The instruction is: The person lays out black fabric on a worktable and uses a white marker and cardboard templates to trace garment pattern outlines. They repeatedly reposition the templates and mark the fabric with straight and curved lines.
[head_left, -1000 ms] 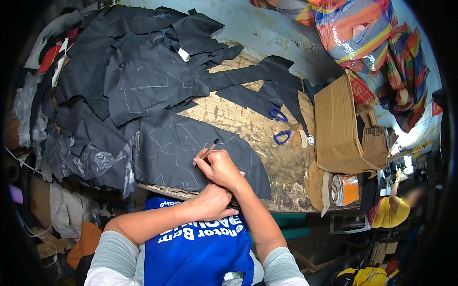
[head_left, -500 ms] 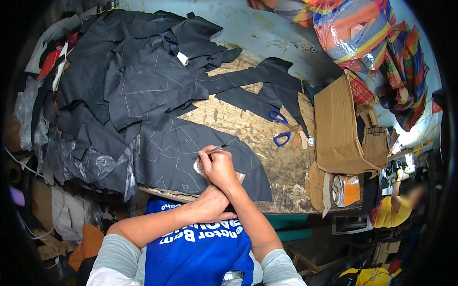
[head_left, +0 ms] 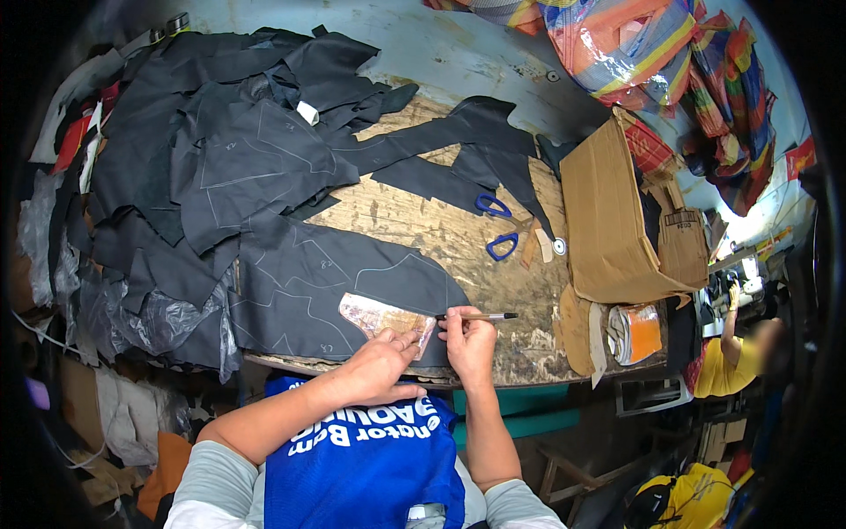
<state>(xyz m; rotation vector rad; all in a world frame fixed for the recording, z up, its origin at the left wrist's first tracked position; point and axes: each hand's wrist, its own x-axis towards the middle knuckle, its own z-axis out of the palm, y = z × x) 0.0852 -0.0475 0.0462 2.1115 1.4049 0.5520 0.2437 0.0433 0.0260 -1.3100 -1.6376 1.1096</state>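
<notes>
Across the worn table [head_left: 529, 291], dark cloth [head_left: 348, 275] bears pale handwritten marks [head_left: 327, 263].

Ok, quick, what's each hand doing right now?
Left hand: open, fingers resting on the pale template, not gripping it.
Right hand: closed, holding a pen at the template's right edge.

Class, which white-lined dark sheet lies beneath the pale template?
The near sheet, along the table's front edge; the far sheet, on the pile, bears no template.
</notes>
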